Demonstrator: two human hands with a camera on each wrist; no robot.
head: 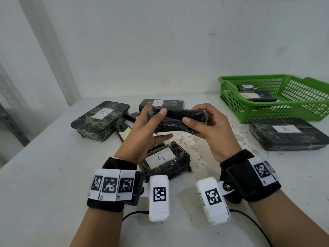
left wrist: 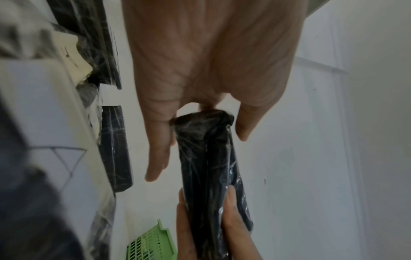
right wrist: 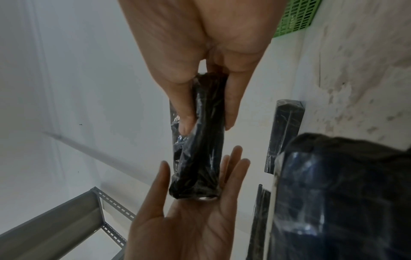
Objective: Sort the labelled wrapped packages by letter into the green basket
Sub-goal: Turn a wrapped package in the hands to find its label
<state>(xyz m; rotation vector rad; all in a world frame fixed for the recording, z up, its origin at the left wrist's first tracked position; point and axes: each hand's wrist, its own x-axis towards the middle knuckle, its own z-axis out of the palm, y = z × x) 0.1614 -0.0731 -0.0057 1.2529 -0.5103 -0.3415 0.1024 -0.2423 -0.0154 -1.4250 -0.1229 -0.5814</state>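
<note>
Nearest you, both forearms reach forward over the white tabletop (head: pixel 44 175), each wrist wrapped in a black band carrying white blocks with square black-and-white markers.

Your left hand (head: pixel 142 132) is turned palm inward with its fingers mostly straight and spread. Its thumb lies over the near left end of a dark wrapped package (head: pixel 179 120), and its fingers sit behind and under that end. In the right wrist view the package's end rests against the open left palm (right wrist: pixel 193 227).

Your right hand (head: pixel 211 129) pinches the package's right end, thumb on the near face and curled fingers round the far side. The left wrist view shows the same pinch from the other end (left wrist: pixel 222 227). The package is long and narrow, held level above the tabletop between the 2 hands. No label on it can be seen.

Just below your hands, a wrapped package marked A (head: pixel 164 159) lies on the tabletop. Beyond your left hand sits a flat tray-shaped package marked B (head: pixel 101 120), with a few smaller wrapped pieces beside it. Behind your hands lies a box-shaped package marked B (head: pixel 161 102).

To the right, another flat package marked B (head: pixel 288 133) lies near the tabletop's edge. Just behind it stands the green basket (head: pixel 231 97), which holds 2 wrapped packages, the nearer one marked B and the farther one's label hard to read.
</note>
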